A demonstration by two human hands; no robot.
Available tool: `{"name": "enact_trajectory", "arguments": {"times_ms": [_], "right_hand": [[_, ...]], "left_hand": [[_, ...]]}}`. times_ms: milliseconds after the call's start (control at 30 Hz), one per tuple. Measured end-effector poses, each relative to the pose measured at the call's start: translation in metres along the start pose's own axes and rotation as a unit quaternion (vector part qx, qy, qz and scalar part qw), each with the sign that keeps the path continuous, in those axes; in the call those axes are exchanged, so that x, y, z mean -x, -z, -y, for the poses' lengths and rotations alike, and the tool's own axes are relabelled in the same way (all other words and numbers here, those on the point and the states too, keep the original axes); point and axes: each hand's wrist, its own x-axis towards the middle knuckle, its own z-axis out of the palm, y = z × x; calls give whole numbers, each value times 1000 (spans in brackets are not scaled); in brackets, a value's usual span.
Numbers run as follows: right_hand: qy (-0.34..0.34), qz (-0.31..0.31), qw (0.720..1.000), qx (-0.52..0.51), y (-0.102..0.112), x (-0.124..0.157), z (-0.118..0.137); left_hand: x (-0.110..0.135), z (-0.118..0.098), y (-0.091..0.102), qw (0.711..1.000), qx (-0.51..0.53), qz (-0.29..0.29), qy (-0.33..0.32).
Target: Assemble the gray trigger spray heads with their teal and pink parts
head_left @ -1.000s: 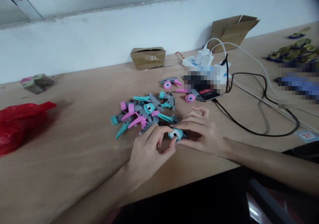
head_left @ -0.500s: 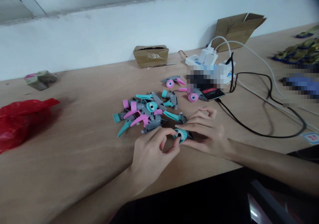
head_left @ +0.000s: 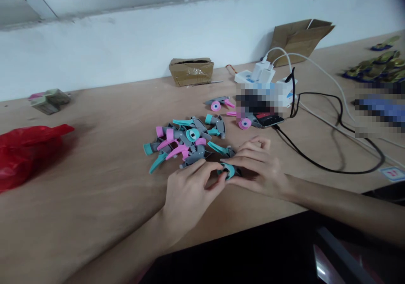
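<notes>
A spray trigger head with a teal collar [head_left: 229, 171] lies on its side on the table, its mouth turned towards my left hand. My right hand [head_left: 257, 166] is closed round its grey body, mostly hiding it. The thumb and forefinger of my left hand [head_left: 193, 193] are pinched at the collar's mouth; whatever is between the tips is too small to make out. Just beyond my hands lies a pile of grey spray trigger heads [head_left: 186, 138] with pink or teal collars and levers. One teal lever [head_left: 217, 148] sticks out close to my right fingers.
Two pink-collared trigger heads [head_left: 215, 105] lie behind, one beside a phone [head_left: 270, 121] on a black cable. A power strip [head_left: 245, 77], small carton [head_left: 192, 72] and larger open carton [head_left: 294, 44] stand along the wall. A red plastic bag [head_left: 28, 155] sits at left.
My left fingertips have pressed closer into the collar's mouth, and its pale inside is more covered. My right hand keeps its hold; the pile is unchanged.
</notes>
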Motion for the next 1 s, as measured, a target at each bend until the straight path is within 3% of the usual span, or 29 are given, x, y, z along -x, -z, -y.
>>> {"name": "enact_trajectory", "arguments": {"times_ms": [100, 267, 333, 500, 633, 767, 900, 1000], "right_hand": [[5, -4, 1000, -1, -1, 1, 0], [11, 20, 1000, -14, -2, 1, 1], [1, 28, 1000, -11, -1, -1, 1], [-29, 6, 999, 24, 9, -17, -1], [-66, -34, 996, 53, 11, -43, -9], [-46, -17, 996, 72, -10, -83, -25], [-23, 65, 994, 90, -43, -120, -43], [-20, 110, 990, 82, -57, -131, -51]], "left_hand": [[-3, 1, 0, 999, 50, 9, 0], [-5, 7, 1, 988, 113, 90, -58], [-4, 10, 1, 990, 113, 56, -69], [2, 13, 0, 982, 139, -94, -92], [7, 11, -5, 978, 142, -96, -119], [8, 12, -9, 981, 133, -48, -130], [6, 15, -9, 985, 136, -13, -105], [5, 18, -10, 987, 134, 0, -94]]}}
